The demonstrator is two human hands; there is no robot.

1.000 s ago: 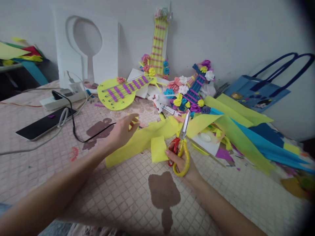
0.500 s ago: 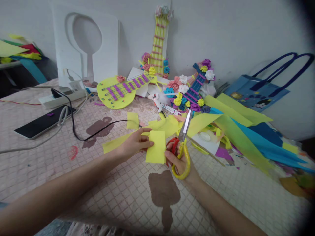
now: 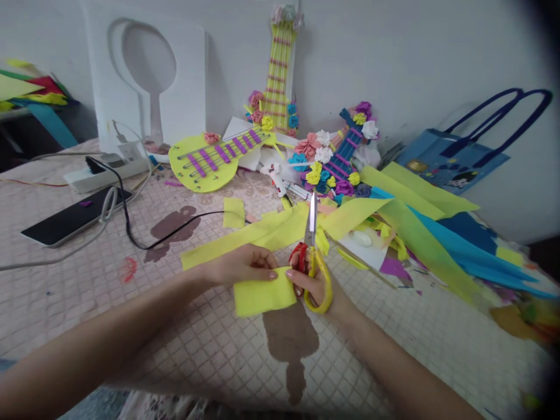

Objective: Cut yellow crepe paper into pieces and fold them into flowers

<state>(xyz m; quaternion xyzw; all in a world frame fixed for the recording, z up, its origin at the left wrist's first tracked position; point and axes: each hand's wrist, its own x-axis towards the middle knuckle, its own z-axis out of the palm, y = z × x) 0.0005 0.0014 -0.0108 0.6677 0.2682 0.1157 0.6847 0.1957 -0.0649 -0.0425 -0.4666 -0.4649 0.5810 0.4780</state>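
Observation:
My left hand (image 3: 251,265) pinches the upper edge of a yellow paper piece (image 3: 265,296), thumb in front and fingers curled behind. My right hand (image 3: 317,286) holds scissors (image 3: 321,280) with red and yellow handles, their blades pointing up and away from me. The right thumb also touches the paper's upper right corner. Behind my hands a long yellow paper strip (image 3: 210,248) lies on the table, with a small yellow square (image 3: 233,212) just beyond it.
A white glue gun (image 3: 273,174) lies near decorated paper guitars (image 3: 203,169). At left are a power strip (image 3: 83,179), a black-topped slab (image 3: 72,219) and trailing cables. Yellow and blue paper sheets (image 3: 464,242) and a blue bag (image 3: 450,157) fill the right side.
The yellow paper has turned from upright to lying sideways and come lower. The scissors have swung left to point more straight up, and the right thumb now touches the paper's top corner.

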